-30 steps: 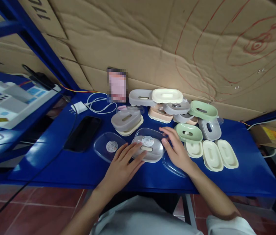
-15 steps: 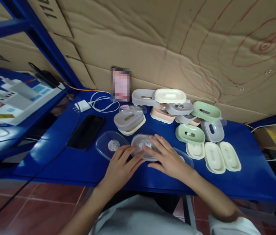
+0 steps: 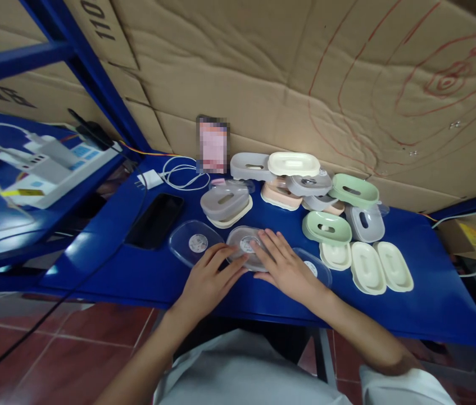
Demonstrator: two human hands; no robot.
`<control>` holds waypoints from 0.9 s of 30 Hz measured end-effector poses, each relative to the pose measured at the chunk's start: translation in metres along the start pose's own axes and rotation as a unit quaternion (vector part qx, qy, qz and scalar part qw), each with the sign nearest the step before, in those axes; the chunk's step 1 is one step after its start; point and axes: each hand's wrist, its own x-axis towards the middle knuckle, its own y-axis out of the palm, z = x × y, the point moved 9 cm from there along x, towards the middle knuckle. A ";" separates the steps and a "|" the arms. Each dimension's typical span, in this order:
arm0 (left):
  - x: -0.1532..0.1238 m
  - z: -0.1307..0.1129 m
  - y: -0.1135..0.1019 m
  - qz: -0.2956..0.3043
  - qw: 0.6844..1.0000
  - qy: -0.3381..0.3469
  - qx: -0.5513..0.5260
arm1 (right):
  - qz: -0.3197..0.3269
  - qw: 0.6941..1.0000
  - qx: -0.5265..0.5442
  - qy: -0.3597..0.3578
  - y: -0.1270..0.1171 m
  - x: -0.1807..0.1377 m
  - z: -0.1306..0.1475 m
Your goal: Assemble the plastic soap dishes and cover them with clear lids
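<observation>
A clear plastic lid (image 3: 238, 232) with a round label lies flat before me on the blue table, under both hands. My left hand (image 3: 210, 278) touches its left and near edge, fingers stretched out. My right hand (image 3: 286, 264) lies across the lid's right side with its fingers extended, flat on the plastic. To the left lies another clear lid (image 3: 182, 236) with a round label. A third clear lid (image 3: 320, 273) shows partly behind my right wrist. Neither hand is wrapped round anything.
Soap dishes in grey (image 3: 221, 205), green (image 3: 356, 190), peach (image 3: 280, 196) and cream (image 3: 366, 267) crowd the back and right. A black phone (image 3: 155, 221), a white charger (image 3: 151, 179) and a propped-up phone (image 3: 213, 145) are at the left. Cardboard (image 3: 263, 73) walls the back.
The camera view has shifted slightly. My right hand's fingers have drawn a little closer together on the lid. The lids and dishes keep their places.
</observation>
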 end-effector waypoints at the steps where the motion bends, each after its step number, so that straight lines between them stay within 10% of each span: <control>1: 0.000 0.000 0.000 -0.001 1.000 -0.001 -0.001 | -0.003 1.000 0.001 0.001 0.001 -0.001 0.000; 9: 0.003 -0.006 -0.001 0.000 1.000 0.014 0.001 | -0.032 0.989 0.131 0.057 -0.010 0.002 -0.025; 14: -0.001 0.001 -0.013 0.004 0.999 -0.015 0.036 | -0.098 0.982 0.140 0.077 -0.065 -0.018 -0.039; 18: -0.017 0.013 -0.019 0.038 0.997 -0.041 0.061 | -0.218 0.941 0.038 0.255 -0.123 -0.119 -0.099; 24: -0.016 -0.014 0.001 0.136 0.989 0.066 0.005 | -0.398 0.763 -0.258 0.439 -0.153 -0.347 -0.186; 27: 0.000 -0.048 0.029 0.202 0.962 0.179 -0.034 | -0.351 0.814 -0.264 0.380 -0.130 -0.376 -0.208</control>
